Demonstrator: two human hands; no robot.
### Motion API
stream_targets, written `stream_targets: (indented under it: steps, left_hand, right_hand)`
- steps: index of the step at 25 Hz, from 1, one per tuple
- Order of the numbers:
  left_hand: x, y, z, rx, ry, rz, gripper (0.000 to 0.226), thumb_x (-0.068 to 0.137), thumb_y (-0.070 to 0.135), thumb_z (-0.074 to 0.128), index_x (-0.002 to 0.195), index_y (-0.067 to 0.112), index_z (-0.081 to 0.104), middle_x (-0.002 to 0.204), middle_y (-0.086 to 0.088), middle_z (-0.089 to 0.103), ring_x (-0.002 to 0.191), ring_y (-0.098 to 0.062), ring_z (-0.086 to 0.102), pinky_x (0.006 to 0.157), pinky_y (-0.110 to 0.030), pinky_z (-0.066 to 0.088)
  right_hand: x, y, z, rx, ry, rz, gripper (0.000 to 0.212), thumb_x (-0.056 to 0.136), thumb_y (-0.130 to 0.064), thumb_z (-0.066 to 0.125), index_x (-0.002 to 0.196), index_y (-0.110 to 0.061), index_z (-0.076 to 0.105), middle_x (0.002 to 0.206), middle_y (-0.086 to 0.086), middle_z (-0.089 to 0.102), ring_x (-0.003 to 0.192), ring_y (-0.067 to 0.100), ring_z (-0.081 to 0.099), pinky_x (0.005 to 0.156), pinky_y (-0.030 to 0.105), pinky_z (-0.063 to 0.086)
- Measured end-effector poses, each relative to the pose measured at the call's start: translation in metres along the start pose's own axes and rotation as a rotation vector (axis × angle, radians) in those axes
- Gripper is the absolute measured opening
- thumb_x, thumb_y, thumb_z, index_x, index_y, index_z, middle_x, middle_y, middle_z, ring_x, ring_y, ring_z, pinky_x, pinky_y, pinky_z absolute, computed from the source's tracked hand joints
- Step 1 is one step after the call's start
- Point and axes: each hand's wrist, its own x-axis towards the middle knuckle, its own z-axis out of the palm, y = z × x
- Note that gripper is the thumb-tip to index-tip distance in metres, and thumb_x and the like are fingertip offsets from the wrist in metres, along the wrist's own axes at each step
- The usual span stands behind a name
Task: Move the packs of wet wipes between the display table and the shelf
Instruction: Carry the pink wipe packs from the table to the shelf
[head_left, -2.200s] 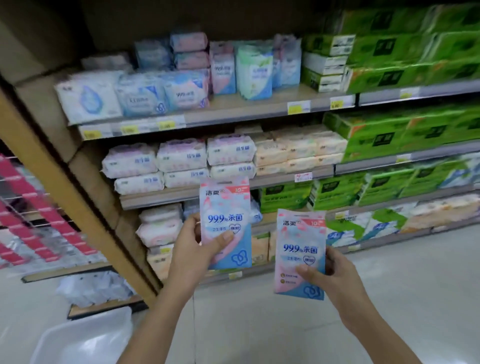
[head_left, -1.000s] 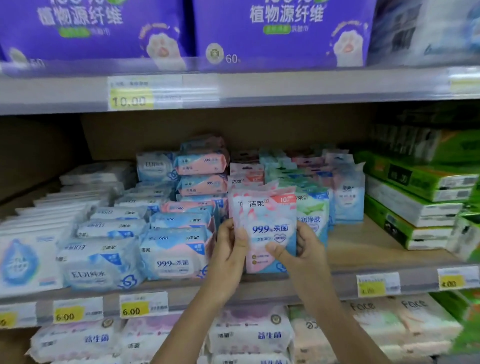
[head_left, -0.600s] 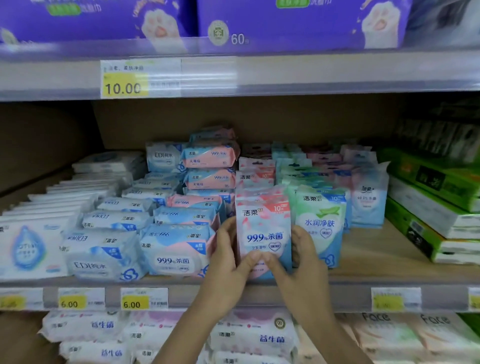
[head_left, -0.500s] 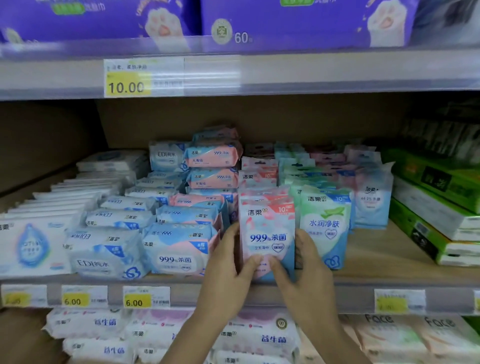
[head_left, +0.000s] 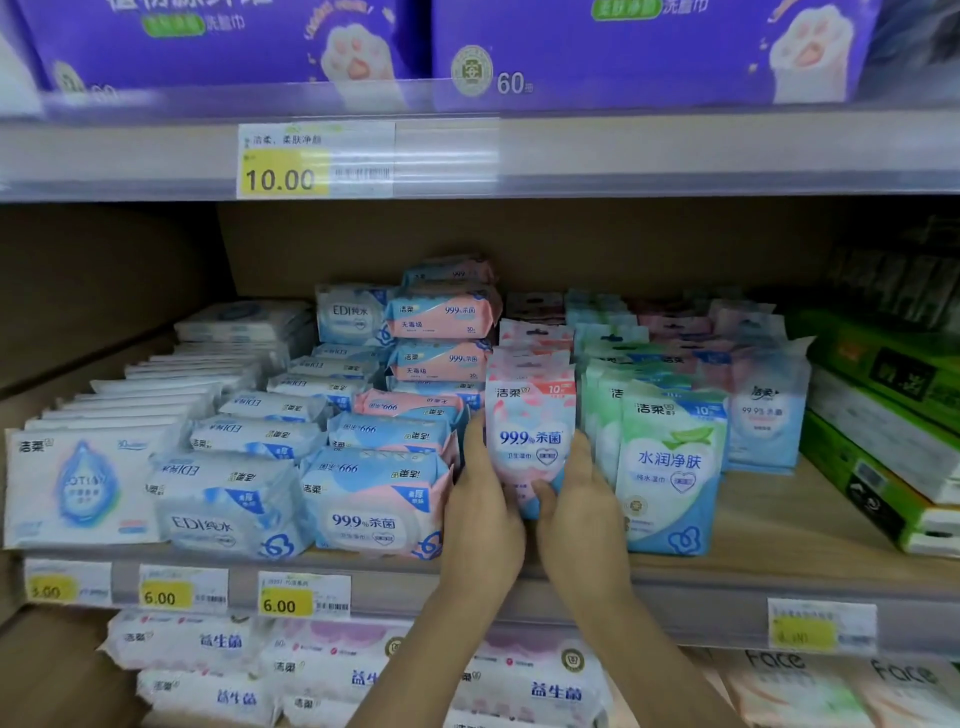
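Observation:
A slim pink-and-blue wet wipes pack (head_left: 531, 431) stands upright on the wooden shelf (head_left: 769, 525), at the front of a row of like packs. My left hand (head_left: 480, 512) holds its left edge and my right hand (head_left: 576, 512) holds its right edge, thumbs across the lower front. Whether a second pack sits right behind it in my hands cannot be told. A green-and-blue wipes pack (head_left: 670, 467) stands just to the right.
Bulkier pink-and-blue wipes packs (head_left: 374, 501) are stacked on the left, white packs (head_left: 78, 488) beyond them. Green tissue boxes (head_left: 883, 441) lie at the right. Purple boxes (head_left: 623, 47) fill the shelf above; more packs (head_left: 332, 670) lie below.
I have come close to the shelf. The two packs, held apart earlier, came together and were pushed back onto the shelf between the stacks; both hands stay on the front pack.

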Motion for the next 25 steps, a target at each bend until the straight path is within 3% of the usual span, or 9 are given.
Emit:
stream_targets:
  steps: [3,6,8,12,14,16,19,21,25]
  left_hand:
    - [0.011,0.011,0.005,-0.064,-0.031,-0.027,0.063,0.09,-0.002,0.048,0.141,0.027,0.025,0.123,0.005,0.054,0.086,0.016,0.046,0.076,-0.001,0.033]
    - [0.018,0.006,0.008,-0.086,0.003,-0.063,0.055,0.091,0.006,0.05,0.138,0.031,0.034,0.129,-0.004,0.056,0.108,-0.005,0.055,0.082,-0.008,0.039]
    - [0.015,0.006,0.005,-0.035,-0.051,-0.077,0.06,0.092,0.009,0.053,0.145,0.025,0.03,0.144,-0.009,0.043,0.128,-0.024,0.045,0.098,-0.024,0.042]
    - [0.008,-0.002,0.008,0.105,-0.04,0.066,0.072,0.087,0.003,0.055,0.149,0.015,0.021,0.153,-0.007,0.027,0.14,-0.023,0.03,0.114,-0.037,0.028]
    - [0.002,-0.006,0.006,0.117,0.029,0.137,0.069,0.081,-0.005,0.054,0.144,0.017,0.034,0.151,-0.001,0.031,0.139,-0.015,0.029,0.114,-0.033,0.027]
    - [-0.008,-0.015,0.007,0.08,0.039,0.154,0.062,0.077,-0.01,0.054,0.131,0.019,0.05,0.143,0.006,0.039,0.132,-0.006,0.036,0.112,-0.029,0.03]
    - [-0.017,-0.018,0.002,-0.259,-0.059,-0.034,0.053,0.077,0.001,0.058,0.117,0.034,0.055,0.122,0.015,0.058,0.116,-0.003,0.054,0.103,-0.029,0.043]
    - [-0.012,-0.015,-0.004,-0.447,-0.143,-0.182,0.053,0.084,0.002,0.061,0.129,0.027,0.051,0.121,0.017,0.056,0.113,0.0,0.054,0.096,-0.014,0.045]
    - [0.0,-0.009,-0.008,-0.408,-0.188,-0.203,0.057,0.083,-0.004,0.063,0.134,0.016,0.047,0.124,0.01,0.054,0.109,0.001,0.052,0.086,-0.004,0.041]
  right_hand:
    - [0.014,-0.008,0.003,-0.149,-0.023,0.027,0.066,0.09,-0.013,0.055,0.144,0.001,0.019,0.124,0.018,0.056,0.109,0.032,0.058,0.082,0.036,0.044]
    - [0.019,-0.014,0.003,-0.257,-0.056,0.079,0.066,0.091,-0.015,0.054,0.142,0.004,0.016,0.122,0.016,0.056,0.108,0.031,0.06,0.081,0.036,0.048]
    - [0.016,-0.018,-0.003,-0.369,-0.048,0.078,0.054,0.093,-0.016,0.051,0.136,0.004,0.024,0.116,0.014,0.061,0.105,0.028,0.063,0.078,0.035,0.049]
    - [0.012,-0.032,-0.025,-0.444,-0.016,0.028,0.022,0.091,-0.005,0.047,0.112,-0.003,0.048,0.101,0.012,0.066,0.096,0.03,0.066,0.068,0.033,0.048]
    - [0.007,-0.027,-0.028,-0.389,0.014,-0.101,0.026,0.073,0.005,0.06,0.098,-0.004,0.058,0.088,0.013,0.067,0.078,0.032,0.068,0.054,0.027,0.039]
    - [-0.001,-0.012,-0.024,-0.245,-0.013,-0.226,0.04,0.065,0.008,0.061,0.103,-0.005,0.063,0.093,0.013,0.069,0.078,0.031,0.068,0.058,0.024,0.041]
    - [-0.014,0.005,-0.023,0.187,-0.19,-0.025,0.056,0.081,0.008,0.051,0.132,-0.015,0.052,0.116,0.008,0.066,0.104,0.021,0.062,0.084,0.013,0.039]
    - [-0.015,0.014,-0.022,0.267,-0.26,0.05,0.062,0.085,0.006,0.052,0.14,-0.021,0.043,0.119,0.003,0.063,0.11,0.014,0.058,0.091,0.015,0.04]
    - [-0.001,0.019,-0.016,0.402,-0.271,0.113,0.067,0.082,0.007,0.053,0.142,-0.02,0.038,0.12,-0.015,0.055,0.108,0.0,0.054,0.097,0.019,0.04]
